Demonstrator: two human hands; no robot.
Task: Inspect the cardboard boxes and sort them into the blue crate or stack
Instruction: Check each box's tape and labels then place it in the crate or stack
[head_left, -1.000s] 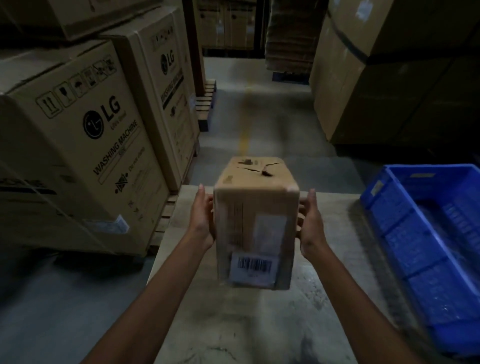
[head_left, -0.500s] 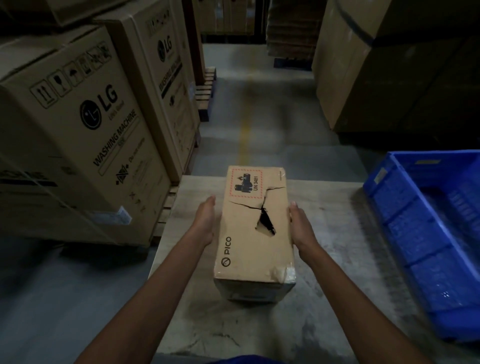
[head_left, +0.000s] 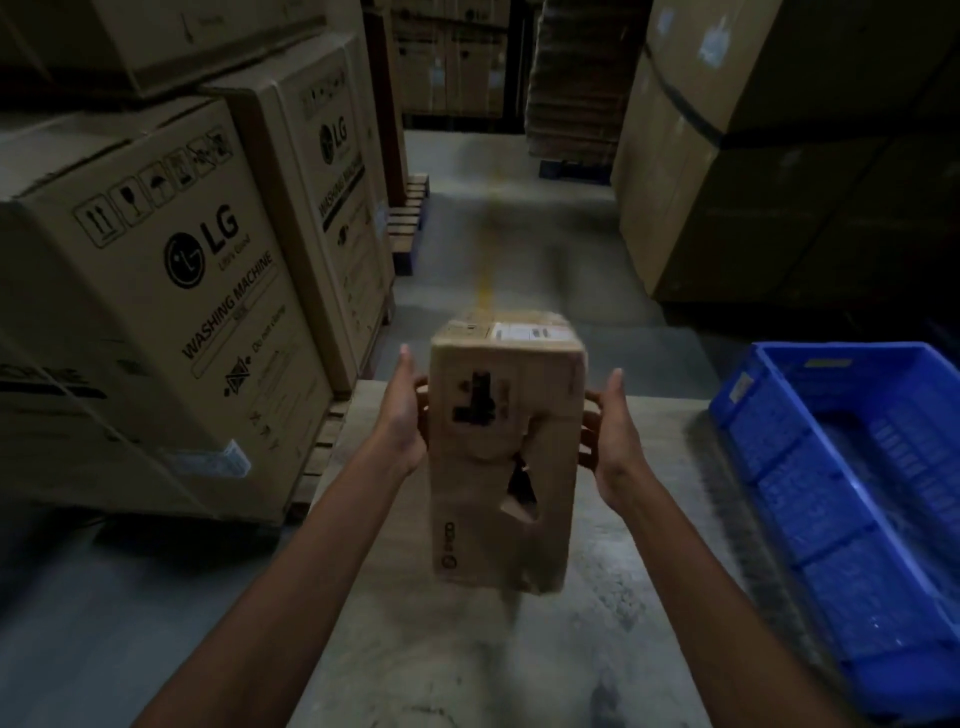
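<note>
A small brown cardboard box (head_left: 467, 483) hangs in the air over the wooden table (head_left: 597, 597), tilted with its torn face toward me. That face has a ragged hole and a crack below a dark printed symbol; a white label shows on the top end. My left hand (head_left: 402, 415) presses the box's left side and my right hand (head_left: 610, 431) presses its right side. The blue crate (head_left: 810, 499) sits on the table to the right, apart from the box, and looks empty.
Large washing machine cartons (head_left: 171, 291) stand on wooden pallets at the left, close to the table's edge. More big cartons (head_left: 727, 156) rise at the right, behind the crate. A concrete aisle (head_left: 493, 208) with a yellow line runs ahead.
The box was turned in my hands from its barcode face to the torn face lying flat, then tipped up and lifted, so its labelled end now points away and upward.
</note>
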